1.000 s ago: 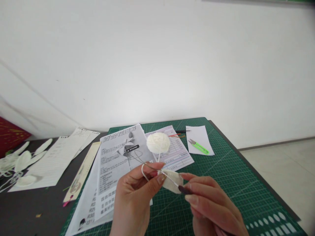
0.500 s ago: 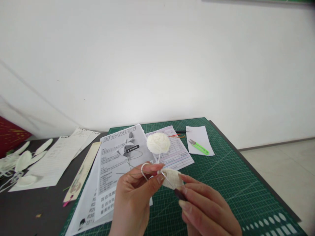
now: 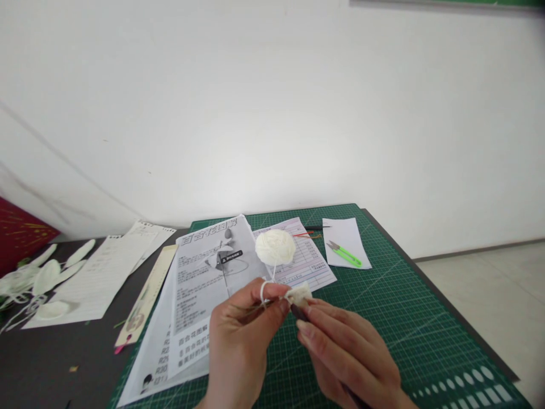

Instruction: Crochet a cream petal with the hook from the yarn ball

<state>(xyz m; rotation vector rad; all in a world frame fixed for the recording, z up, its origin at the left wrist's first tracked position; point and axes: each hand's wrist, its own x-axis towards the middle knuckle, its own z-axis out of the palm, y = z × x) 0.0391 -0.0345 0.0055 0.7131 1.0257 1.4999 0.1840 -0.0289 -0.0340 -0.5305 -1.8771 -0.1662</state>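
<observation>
At the far left, one dark red panel with gold lines (image 3: 26, 227) leans by the white wall (image 3: 272, 113). Before it lie white, petal-shaped yarn pieces (image 3: 46, 276); five can be told apart, the rest being a tangle of white strands. Some rest on ruled white paper sheets (image 3: 91, 284), at least two, overlapping on the black tabletop (image 3: 96, 352). One small brown scrap (image 3: 74, 368) lies nearer. Next comes one long cream strip with a pink tassel (image 3: 147, 298), then at least two overlapping printed white sheets (image 3: 213, 272), the upper bearing one grey flower picture.

Over these is the left hand (image 3: 242, 341), thumb and forefinger pinched together on one small, white crocheted piece (image 3: 301, 291); one loop of white yarn (image 3: 263, 292) circles a finger. The piece is held up between the two hands, in front of one round ball of white yarn (image 3: 275, 247), which sits on one printed form with ruled lines (image 3: 315, 264). One red, one brown and one black slender tool (image 3: 317, 228) lie by the form's far edge.

The right hand (image 3: 349, 349) is clamped on one dark-handled slender tool (image 3: 300, 312), fingertips against the piece; the tool's tip cannot be made out. Further right, one pair of bright green snips (image 3: 346, 255) lies on one plain white sheet (image 3: 349, 230), on one green gridded cutting mat (image 3: 409, 318).
</observation>
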